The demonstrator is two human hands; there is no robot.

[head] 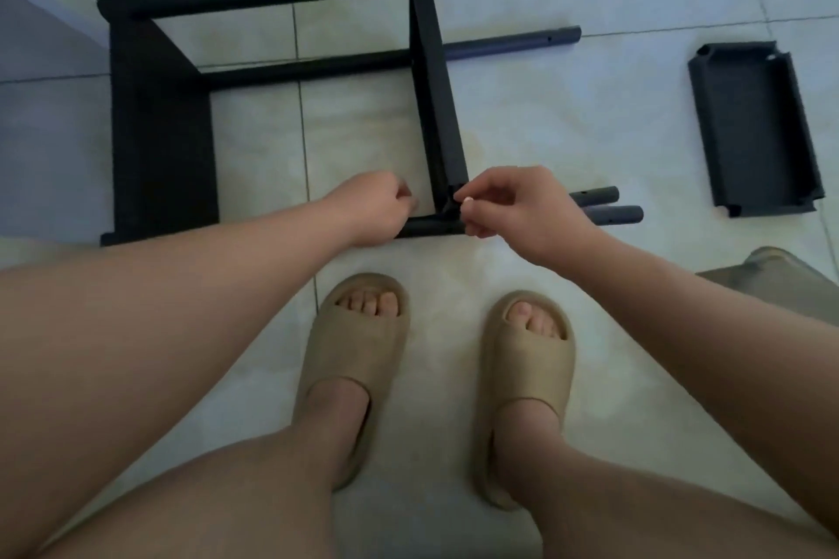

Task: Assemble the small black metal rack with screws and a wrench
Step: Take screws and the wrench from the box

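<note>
The rack lies on its side on the tiled floor just ahead of your feet. Its near tube runs left to right across you, and the middle shelf runs straight away from you, meeting that tube at a right angle. That corner joint is what the next move seems to turn on: it sits between your two hands, with its fastening axis most likely square to the tube. Your right hand is the nearer one, thumb and forefinger pinching a small dark piece at the shelf's corner; whether it is a screw or the wrench is too small to tell. Your left hand sits just left of the joint with fingers curled, over the tube, and I cannot tell if it holds anything. Well apart on the right, a loose shelf waits
</note>
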